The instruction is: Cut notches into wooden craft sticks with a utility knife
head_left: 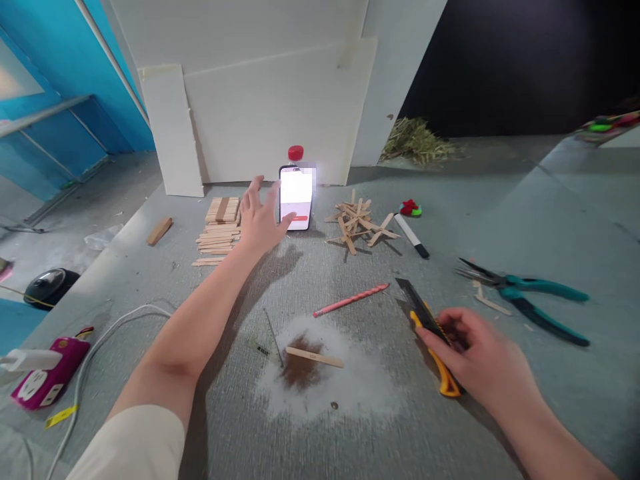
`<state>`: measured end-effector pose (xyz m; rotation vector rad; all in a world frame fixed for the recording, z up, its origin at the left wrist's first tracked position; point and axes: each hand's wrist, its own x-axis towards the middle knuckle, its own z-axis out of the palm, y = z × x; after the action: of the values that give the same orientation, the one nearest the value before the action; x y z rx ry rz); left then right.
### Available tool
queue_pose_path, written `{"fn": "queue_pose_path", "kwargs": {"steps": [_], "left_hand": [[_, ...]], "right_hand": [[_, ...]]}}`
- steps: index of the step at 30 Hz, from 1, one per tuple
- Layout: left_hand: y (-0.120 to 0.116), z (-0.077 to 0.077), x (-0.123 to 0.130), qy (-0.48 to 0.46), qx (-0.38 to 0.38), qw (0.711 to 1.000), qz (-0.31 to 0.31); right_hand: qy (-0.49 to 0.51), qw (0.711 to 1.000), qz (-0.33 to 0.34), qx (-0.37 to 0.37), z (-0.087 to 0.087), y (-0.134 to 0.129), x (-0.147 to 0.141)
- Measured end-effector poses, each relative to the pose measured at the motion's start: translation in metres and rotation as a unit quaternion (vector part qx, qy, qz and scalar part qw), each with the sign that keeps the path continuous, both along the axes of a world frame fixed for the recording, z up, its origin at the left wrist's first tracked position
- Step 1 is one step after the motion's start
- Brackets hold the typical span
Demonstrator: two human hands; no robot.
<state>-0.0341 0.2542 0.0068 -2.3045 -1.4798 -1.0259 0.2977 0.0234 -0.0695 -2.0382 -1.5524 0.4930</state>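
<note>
My left hand (261, 217) reaches to a lit phone (296, 193), fingers spread, its thumb over the lower part of the screen. The phone stands upright against a bottle with a red cap (296, 153). My right hand (463, 343) is wrapped round a yellow and black utility knife (447, 377), which lies on the grey surface with its blade pointing away. One wooden stick (315, 357) lies on a brown and white patch between my arms. A red pencil (351, 300) rests behind it.
Stacked sticks (220, 233) lie left of the phone, a loose stick pile (357, 220) right of it. Further right are a marker (411, 235) and teal pliers (535, 293). A purple power adapter (50, 373) with a white cable sits at the left. A white board (270, 113) stands behind.
</note>
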Motion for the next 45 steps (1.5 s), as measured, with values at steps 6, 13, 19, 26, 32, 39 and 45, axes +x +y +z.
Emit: {"fn": "queue_pose_path", "kwargs": {"steps": [6, 13, 19, 26, 32, 39, 45], "left_hand": [[0.005, 0.011, 0.016, 0.013, 0.05, 0.999, -0.004], [0.024, -0.033, 0.006, 0.027, 0.06, 0.998, 0.0], [0.033, -0.042, 0.009, 0.044, 0.072, 0.996, -0.03], [0.035, -0.043, 0.008, 0.048, 0.082, 0.994, -0.051], [0.033, -0.045, 0.009, 0.08, 0.083, 0.987, -0.107], [0.034, -0.049, 0.01, 0.073, 0.092, 0.985, -0.125], [0.033, -0.046, 0.009, 0.031, 0.114, 0.983, -0.14]], "right_hand": [[0.005, 1.0, -0.001, 0.002, 0.003, 0.0, -0.003], [0.007, 1.0, -0.001, 0.014, 0.003, 0.0, -0.003], [0.008, 0.999, 0.004, 0.032, 0.001, 0.0, -0.002], [0.006, 0.998, 0.007, 0.057, -0.001, 0.0, -0.001], [0.006, 0.998, 0.006, 0.062, -0.002, 0.001, 0.0], [0.009, 0.998, 0.015, 0.064, -0.004, 0.001, 0.001], [0.011, 0.997, 0.022, 0.069, -0.002, -0.001, -0.001]]}}
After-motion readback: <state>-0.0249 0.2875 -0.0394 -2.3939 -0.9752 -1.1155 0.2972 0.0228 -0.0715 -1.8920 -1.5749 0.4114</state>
